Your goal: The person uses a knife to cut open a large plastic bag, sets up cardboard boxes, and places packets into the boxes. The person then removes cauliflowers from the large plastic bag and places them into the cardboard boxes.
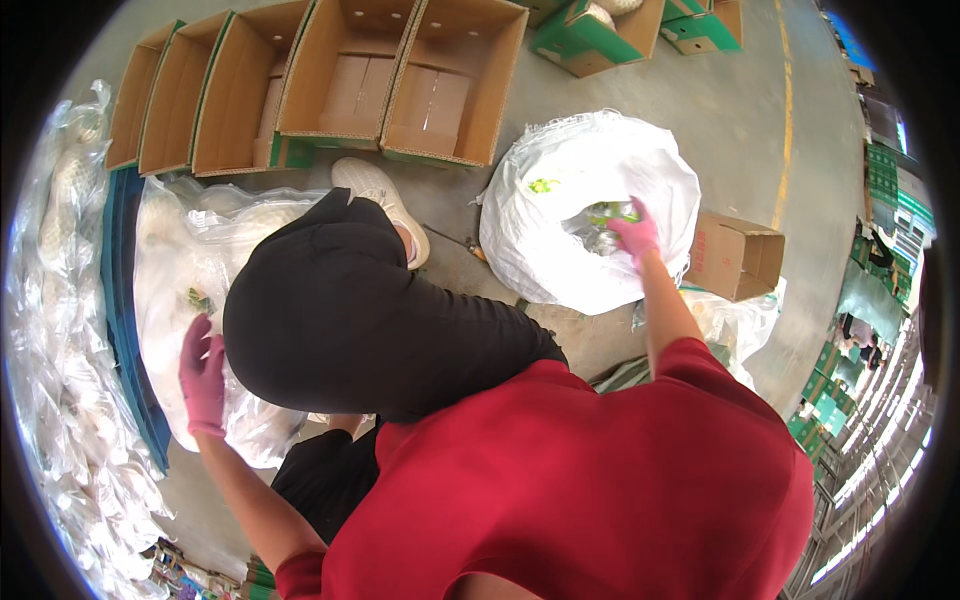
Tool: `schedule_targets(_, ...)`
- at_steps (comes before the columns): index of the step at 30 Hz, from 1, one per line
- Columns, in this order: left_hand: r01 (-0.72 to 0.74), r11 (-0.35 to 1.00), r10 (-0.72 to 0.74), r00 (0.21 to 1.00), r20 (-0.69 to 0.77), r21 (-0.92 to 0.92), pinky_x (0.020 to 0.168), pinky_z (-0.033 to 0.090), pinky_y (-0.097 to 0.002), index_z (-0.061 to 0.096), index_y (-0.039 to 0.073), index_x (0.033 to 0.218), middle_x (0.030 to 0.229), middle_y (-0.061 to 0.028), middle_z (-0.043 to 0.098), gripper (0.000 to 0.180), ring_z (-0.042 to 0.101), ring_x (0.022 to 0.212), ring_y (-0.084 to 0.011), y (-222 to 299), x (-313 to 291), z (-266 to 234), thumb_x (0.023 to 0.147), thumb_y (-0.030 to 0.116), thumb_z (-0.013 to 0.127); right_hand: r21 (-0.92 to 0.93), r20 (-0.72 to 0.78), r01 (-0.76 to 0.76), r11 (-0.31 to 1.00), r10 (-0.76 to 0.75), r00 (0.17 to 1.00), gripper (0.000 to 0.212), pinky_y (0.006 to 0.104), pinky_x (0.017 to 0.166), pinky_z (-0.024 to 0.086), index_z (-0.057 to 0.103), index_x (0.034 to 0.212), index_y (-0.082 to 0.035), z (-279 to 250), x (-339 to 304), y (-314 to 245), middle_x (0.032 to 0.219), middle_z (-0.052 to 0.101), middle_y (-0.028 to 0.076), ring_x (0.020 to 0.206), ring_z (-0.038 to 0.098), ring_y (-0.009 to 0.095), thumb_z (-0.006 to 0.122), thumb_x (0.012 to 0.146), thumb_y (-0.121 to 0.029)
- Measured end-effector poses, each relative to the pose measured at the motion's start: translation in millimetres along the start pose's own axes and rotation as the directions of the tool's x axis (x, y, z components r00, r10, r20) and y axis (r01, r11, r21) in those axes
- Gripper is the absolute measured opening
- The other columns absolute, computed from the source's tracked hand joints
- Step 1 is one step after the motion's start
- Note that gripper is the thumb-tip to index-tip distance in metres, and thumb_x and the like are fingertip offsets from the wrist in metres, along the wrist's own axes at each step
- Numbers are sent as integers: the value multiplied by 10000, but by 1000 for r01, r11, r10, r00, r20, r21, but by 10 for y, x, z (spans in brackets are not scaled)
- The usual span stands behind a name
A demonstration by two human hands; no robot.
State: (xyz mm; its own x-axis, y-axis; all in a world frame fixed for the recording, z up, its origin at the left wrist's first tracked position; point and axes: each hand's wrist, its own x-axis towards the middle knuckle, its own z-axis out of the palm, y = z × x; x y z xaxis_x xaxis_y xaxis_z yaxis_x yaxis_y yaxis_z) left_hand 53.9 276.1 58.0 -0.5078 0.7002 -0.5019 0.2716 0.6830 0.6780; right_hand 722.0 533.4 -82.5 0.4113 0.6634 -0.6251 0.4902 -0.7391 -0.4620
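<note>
My left hand (204,378), in a pink glove, is held with its fingers apart over clear plastic bags of pale, round produce (165,235). Just beyond its fingertips a small green leafy bit (198,299) shows on the plastic. My right hand (637,232), also gloved in pink, reaches over the mouth of a big white woven sack (515,240), thumb and fingers spread. Green scraps and clear plastic (603,214) lie inside the sack, partly hidden by that hand. A yellow-green scrap (543,186) rests on the sack's folded rim.
Open cardboard boxes (340,95) stand in a row ahead, with green cartons (600,40) farther right. A small brown box (735,258) sits right of the sack. Plastic-wrapped produce (65,300) is stacked at far left beside a blue edge (128,300). My shoe (380,195) is between boxes and sack.
</note>
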Motion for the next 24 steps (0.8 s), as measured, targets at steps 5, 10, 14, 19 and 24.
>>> schedule_targets(5, -160, 985, 156, 986, -58, -60, 1031, 403, -285, 495, -7, 1376, 1344, -114, 560, 433, 541, 1186, -178, 338, 172, -224, 961, 69, 592, 556, 239, 202, 807, -387, 891, 731, 151, 454, 409, 417, 1450, -154, -765, -723, -1053, 1031, 613, 30, 689, 582, 56, 717, 805, 15)
schedule_targets(10, -414, 865, 470, 866, 170, -284, 1094, 362, -300, 446, -24, 1410, 1411, -110, 509, 446, 495, 1282, -182, 1724, 581, 225, 969, 4, 511, 819, 320, 232, 525, -753, 575, 681, 145, 477, 404, 315, 1498, -178, -125, -1051, -2236, 1182, 596, 75, 903, 648, 156, 600, 905, -1)
schedule_targets(14, -216, 775, 515, 760, 396, -593, 1020, 456, -391, 227, 126, 1542, 1434, -182, 442, 728, 453, 1304, -266, 2596, 717, 857, 940, 243, 619, 904, 289, 174, 391, -857, 426, 549, 187, 544, 457, 422, 1394, -177, 1152, -1880, -3188, 1158, 584, 60, 955, 628, 166, 630, 904, -43)
schedule_targets(19, 72, 741, 428, 715, 552, -668, 708, 519, -251, 388, 55, 1446, 1133, -90, 618, 567, 608, 833, -122, 2296, 1288, 895, 932, 91, 627, 867, 78, 401, 297, -875, 478, 424, 275, 844, 500, 479, 1207, -47, 1992, -1999, -3385, 1121, 565, 61, 1001, 586, 151, 719, 858, -85)
schedule_targets(24, -99, 760, 432, 815, 385, -642, 638, 472, -220, 470, 38, 1376, 1242, -95, 580, 527, 590, 867, -129, 2013, 1711, 890, 898, 115, 675, 685, 22, 624, 376, -867, 498, 362, 219, 687, 492, 470, 1170, -40, 1522, -1263, -3077, 1029, 538, 39, 876, 580, 96, 691, 888, -91)
